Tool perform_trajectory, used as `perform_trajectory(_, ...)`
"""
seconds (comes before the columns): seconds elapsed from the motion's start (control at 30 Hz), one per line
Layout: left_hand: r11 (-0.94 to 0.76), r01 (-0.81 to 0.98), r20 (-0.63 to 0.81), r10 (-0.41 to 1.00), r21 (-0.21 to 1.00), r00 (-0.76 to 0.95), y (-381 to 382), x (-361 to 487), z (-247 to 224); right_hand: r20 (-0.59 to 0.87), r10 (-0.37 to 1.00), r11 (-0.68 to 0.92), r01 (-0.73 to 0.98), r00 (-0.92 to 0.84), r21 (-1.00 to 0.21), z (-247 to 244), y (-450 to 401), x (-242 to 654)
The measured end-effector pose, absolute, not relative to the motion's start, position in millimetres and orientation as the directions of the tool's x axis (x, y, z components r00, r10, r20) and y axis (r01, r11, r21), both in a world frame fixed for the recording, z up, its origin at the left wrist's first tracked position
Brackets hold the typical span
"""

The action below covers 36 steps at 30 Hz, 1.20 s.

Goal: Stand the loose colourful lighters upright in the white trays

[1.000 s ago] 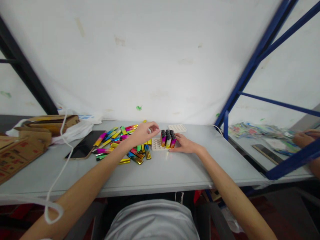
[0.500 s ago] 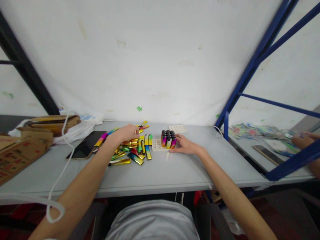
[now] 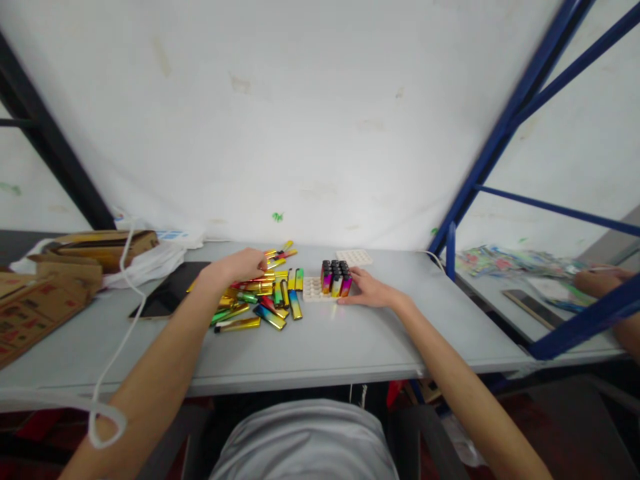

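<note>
Shiny multicoloured lighters (image 3: 273, 315) lie in a loose pile on the grey table. Over the pile's back left part is my left hand (image 3: 246, 265), its fingers bent downward and closed; what they hold, if anything, is hidden. Right of the pile, a white tray with holes (image 3: 313, 289) has several upright lighters with black tops (image 3: 337, 279) standing in its right part. My right hand (image 3: 369, 290) rests against the right side of this group, fingers spread, thumb near the tray's front corner.
Another white tray (image 3: 355, 257) lies behind the upright lighters. A dark phone (image 3: 173, 290), a cardboard box (image 3: 40, 313) and a white cable (image 3: 120, 340) are at left. Beyond the blue frame (image 3: 465, 190) are another person's hand (image 3: 597, 281) and colourful packets (image 3: 510, 261).
My left hand has shifted slightly left over the pile. My right hand stays beside the upright lighters. The view has moved a little.
</note>
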<state>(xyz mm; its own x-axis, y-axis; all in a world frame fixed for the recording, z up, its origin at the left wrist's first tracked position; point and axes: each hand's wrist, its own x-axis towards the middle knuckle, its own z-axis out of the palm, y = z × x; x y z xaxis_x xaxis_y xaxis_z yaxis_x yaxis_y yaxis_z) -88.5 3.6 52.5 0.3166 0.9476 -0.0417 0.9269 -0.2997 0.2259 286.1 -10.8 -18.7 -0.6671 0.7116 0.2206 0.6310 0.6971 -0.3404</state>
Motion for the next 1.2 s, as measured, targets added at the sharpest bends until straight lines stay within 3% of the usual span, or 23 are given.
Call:
perform_trajectory(0.1,-0.309,0.94,-0.034,0.948,0.143,0.317,3,-85,54,0.22,0.707,0.701,0.624,-0.672,-0.346,-19,-11,286)
perform_trajectory(0.17,-0.325,0.93,0.053,0.946,0.172,0.321,1,-78,57,0.215,0.708,0.699,0.623,-0.673,-0.35,-19,-11,286)
perform_trajectory(0.27,-0.401,0.838,0.187,0.916,0.37,0.356,-5,-63,60,0.207,0.713,0.693,0.627,-0.671,-0.356,-18,-11,286)
perform_trajectory(0.4,-0.467,0.479,0.275,0.866,0.744,0.417,-17,-36,59,0.211,0.711,0.694,0.622,-0.671,-0.362,-18,-11,286)
perform_trajectory(0.5,-0.41,0.3,0.267,0.868,0.861,0.418,-24,-20,55,0.219,0.704,0.701,0.612,-0.676,-0.365,-18,-11,285)
perform_trajectory(0.67,-0.371,0.188,0.293,0.892,0.909,0.344,-25,-4,48,0.217,0.698,0.707,0.608,-0.682,-0.362,-18,-11,286)
perform_trajectory(0.77,-0.38,0.209,0.305,0.898,0.901,0.317,-23,0,43,0.219,0.7,0.704,0.607,-0.679,-0.369,-19,-11,286)
perform_trajectory(0.9,-0.409,0.208,0.292,0.853,0.888,0.433,-22,5,37,0.213,0.696,0.706,0.601,-0.685,-0.374,-17,-11,286)
perform_trajectory(1.2,-0.054,0.006,0.042,0.846,0.999,0.532,-21,14,24,0.208,0.695,0.708,0.602,-0.688,-0.37,-17,-10,286)
